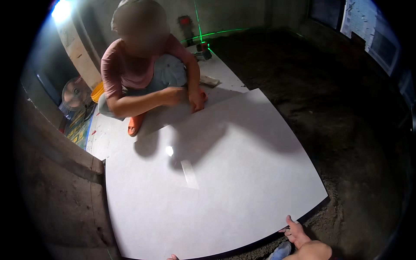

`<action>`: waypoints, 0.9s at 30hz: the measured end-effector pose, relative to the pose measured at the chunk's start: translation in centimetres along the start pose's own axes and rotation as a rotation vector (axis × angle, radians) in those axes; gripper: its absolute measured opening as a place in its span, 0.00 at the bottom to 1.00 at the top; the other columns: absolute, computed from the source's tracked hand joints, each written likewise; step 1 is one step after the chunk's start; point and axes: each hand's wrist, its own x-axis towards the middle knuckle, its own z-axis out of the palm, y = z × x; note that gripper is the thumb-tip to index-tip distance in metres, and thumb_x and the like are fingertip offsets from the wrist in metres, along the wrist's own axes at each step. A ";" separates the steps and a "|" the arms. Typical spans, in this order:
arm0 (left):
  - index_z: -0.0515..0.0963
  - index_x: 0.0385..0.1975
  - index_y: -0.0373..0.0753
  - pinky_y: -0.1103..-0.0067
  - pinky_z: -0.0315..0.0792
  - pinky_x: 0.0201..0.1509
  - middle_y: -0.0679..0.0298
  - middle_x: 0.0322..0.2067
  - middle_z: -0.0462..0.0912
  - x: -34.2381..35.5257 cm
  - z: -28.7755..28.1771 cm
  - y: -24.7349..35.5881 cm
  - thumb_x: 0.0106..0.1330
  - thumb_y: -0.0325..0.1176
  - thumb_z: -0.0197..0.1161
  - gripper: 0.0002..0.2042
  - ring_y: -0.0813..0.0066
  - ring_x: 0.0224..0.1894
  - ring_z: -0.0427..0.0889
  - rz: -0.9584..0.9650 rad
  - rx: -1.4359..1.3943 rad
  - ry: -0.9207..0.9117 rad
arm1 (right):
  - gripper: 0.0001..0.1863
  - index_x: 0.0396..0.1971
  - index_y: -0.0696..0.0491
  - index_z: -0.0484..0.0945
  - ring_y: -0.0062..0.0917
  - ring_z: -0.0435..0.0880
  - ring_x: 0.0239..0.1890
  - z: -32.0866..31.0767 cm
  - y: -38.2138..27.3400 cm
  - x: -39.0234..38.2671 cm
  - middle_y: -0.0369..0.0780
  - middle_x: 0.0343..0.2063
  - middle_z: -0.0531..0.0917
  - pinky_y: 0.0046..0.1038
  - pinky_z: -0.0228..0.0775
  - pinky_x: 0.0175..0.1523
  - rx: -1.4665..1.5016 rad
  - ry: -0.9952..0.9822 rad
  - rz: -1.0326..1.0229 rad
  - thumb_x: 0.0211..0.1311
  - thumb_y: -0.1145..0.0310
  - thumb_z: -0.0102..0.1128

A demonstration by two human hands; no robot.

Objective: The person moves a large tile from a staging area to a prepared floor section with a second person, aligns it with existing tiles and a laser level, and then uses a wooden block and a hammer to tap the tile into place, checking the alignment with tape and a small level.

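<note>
A large white floor tile (242, 186) spreads across the middle, a dark gap showing under its near edge. At that edge, toward the right, my right hand (297, 233) grips the tile, thumb on its upper face and fingers at the rim. Of my left hand (172, 257) only a digit tip shows, over the near edge at the bottom of the picture; the rest is out of view. Across from me a person in a pink shirt (130, 69) squats by the tile's far edge, one hand (197, 102) close to it and the other blurred.
Dark rough mortar (303, 73) covers the floor on the right. A concrete wall corner (93, 160) borders the tile's left side. Behind are a laser level (202, 53) casting green lines, a grey block (209, 81), a fan (76, 93) and a yellow bucket (98, 92).
</note>
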 end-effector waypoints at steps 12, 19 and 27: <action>0.71 0.26 0.44 0.79 0.59 0.13 0.67 0.16 0.68 0.5 -0.5 -0.3 0.70 0.40 0.56 0.12 0.75 0.14 0.65 0.052 0.058 -0.043 | 0.25 0.50 0.57 0.67 0.34 0.85 0.29 -1.3 0.7 1.0 0.49 0.36 0.82 0.19 0.52 0.15 -0.077 -0.024 0.053 0.68 0.51 0.59; 0.72 0.28 0.43 0.76 0.63 0.17 0.67 0.17 0.69 1.8 -0.8 0.0 0.70 0.39 0.56 0.09 0.72 0.16 0.67 0.023 0.167 -0.068 | 0.25 0.48 0.52 0.65 0.15 0.66 0.13 -0.8 0.7 0.8 0.49 0.30 0.83 0.18 0.44 0.12 -0.062 -0.016 0.043 0.67 0.47 0.59; 0.73 0.30 0.43 0.74 0.65 0.19 0.67 0.18 0.69 1.8 -0.4 0.4 0.69 0.38 0.57 0.08 0.71 0.18 0.68 0.018 0.179 -0.069 | 0.26 0.49 0.55 0.67 0.21 0.78 0.21 0.5 -0.2 -0.6 0.49 0.32 0.82 0.18 0.47 0.13 -0.060 -0.010 0.050 0.67 0.49 0.60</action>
